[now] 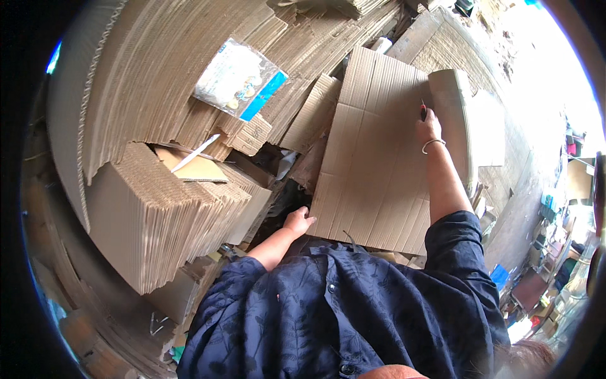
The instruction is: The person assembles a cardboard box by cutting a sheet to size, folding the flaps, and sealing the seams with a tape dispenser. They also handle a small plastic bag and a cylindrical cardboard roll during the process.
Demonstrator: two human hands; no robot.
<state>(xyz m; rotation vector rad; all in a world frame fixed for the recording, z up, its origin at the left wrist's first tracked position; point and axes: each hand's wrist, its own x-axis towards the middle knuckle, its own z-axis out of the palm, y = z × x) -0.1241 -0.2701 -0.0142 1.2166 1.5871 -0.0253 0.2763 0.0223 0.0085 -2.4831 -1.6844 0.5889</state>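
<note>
A large creased cardboard sheet [372,148] lies in front of me, its right part overlapped by a curled cardboard piece [453,120]. My right hand [429,128], with a band at its wrist, is closed around a red and black utility knife [423,112] over the upper right of the sheet. The knife points away from me; whether its blade touches the cardboard I cannot tell. At the sheet's lower left edge, my left hand [298,222] has its fingers curled against the border, gripping it.
Tall stacks of flat cardboard [170,76] rise on the left, with a clear plastic packet [240,79] with a blue strip on top. A nearer cardboard stack [170,221] carries a white strip [196,153]. Mixed clutter [555,252] lies at the far right.
</note>
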